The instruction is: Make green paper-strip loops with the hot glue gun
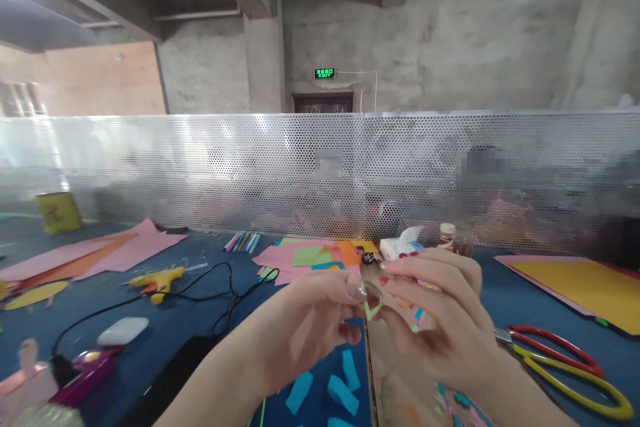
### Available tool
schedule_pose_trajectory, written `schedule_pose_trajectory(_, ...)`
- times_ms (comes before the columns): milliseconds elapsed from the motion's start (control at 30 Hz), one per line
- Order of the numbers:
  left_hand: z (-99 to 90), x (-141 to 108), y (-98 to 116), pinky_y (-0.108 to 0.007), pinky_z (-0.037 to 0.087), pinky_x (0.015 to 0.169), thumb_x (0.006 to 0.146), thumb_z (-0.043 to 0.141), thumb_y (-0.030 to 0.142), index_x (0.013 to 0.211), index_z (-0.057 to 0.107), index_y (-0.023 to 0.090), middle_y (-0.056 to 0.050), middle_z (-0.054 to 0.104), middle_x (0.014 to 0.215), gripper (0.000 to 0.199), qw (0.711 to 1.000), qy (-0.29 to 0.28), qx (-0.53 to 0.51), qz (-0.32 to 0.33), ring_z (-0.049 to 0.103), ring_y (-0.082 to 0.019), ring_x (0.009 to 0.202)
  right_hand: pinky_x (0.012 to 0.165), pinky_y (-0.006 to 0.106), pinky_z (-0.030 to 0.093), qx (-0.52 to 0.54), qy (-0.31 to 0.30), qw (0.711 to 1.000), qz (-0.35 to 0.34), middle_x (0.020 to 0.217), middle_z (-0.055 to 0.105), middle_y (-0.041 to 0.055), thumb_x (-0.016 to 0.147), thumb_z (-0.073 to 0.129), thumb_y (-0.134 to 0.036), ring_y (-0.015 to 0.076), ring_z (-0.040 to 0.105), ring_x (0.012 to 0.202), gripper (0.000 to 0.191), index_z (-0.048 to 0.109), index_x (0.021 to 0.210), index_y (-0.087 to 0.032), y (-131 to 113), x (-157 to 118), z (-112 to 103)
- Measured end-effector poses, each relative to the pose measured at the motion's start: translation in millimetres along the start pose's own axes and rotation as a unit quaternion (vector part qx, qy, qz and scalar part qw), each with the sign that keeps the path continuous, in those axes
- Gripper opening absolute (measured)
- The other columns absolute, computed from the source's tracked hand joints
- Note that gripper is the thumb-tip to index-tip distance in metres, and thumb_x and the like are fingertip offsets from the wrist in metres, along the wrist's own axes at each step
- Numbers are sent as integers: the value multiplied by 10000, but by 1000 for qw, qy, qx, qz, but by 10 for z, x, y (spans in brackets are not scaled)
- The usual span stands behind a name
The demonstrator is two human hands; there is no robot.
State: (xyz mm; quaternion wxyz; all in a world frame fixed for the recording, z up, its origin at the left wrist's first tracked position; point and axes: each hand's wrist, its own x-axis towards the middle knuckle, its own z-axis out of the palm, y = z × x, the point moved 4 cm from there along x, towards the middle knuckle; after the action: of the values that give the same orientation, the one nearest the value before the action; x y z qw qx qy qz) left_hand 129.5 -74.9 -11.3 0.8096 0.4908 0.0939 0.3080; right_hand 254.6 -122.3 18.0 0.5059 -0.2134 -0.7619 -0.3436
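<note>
A small light green paper loop (373, 301) is held up between my two hands above the table. The thumb and fingers of my left hand (313, 313) pinch its left side. My right hand (440, 303) has its fingertips closed on the loop's upper right. Beyond the fingertips sits a small black item with white dots (369, 258). Below my right hand lies a brown board (393, 380) with coloured paper scraps (463, 407) on it; part of it is hidden by the hand. Several blue paper strips (343, 395) lie on the dark table beneath my left hand.
Scissors (570, 363) with red and yellow handles lie right. Yellow sheets (585, 287) are behind them. A yellow glue gun (160, 282), black cable (230, 310) and purple tool (87, 377) lie left. Markers (243, 241) and paper sheets (295, 260) are ahead, before a perforated metal screen (225, 173).
</note>
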Motion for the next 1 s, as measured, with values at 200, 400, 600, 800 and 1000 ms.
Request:
schedule_pose_trajectory(200,-4,-32,15,-230,325,645,702,514,193,753,592,145,-35,524,802,105,999,0,38,-5,449,-125,764,693,327,417,249,-100,933,240,845,547,35,852,397,-168,165,509,807,146,533,881,-212,147,-36,137)
schedule_pose_trajectory(400,-31,0,18,-243,327,676,757,488,197,806,587,144,-28,517,841,122,999,31,40,2,446,-122,794,500,257,368,311,-97,908,265,692,446,-14,828,450,-142,115,428,600,78,481,818,-213,121,-76,181)
schedule_pose_trajectory(600,-6,5,7,-232,344,668,776,460,150,813,598,133,-18,520,833,144,1000,21,-13,-1,449,-102,768,652,306,441,187,-32,977,103,852,523,30,676,565,13,155,512,770,373,494,971,-203,-4,-80,73)
schedule_pose_trajectory(800,-12,-17,-5,-232,347,660,781,445,143,806,603,132,-16,524,808,161,1000,20,-14,2,431,-98,743,655,312,477,132,-35,989,52,847,565,32,713,559,3,151,541,750,342,509,979,-205,-32,-55,53)
schedule_pose_trajectory(1000,12,-20,-12,-254,334,676,773,446,145,799,589,117,-27,526,815,148,999,36,1,5,431,-107,758,605,268,471,103,-2,995,4,831,569,43,715,540,38,130,540,731,250,551,901,-129,-68,-27,27)
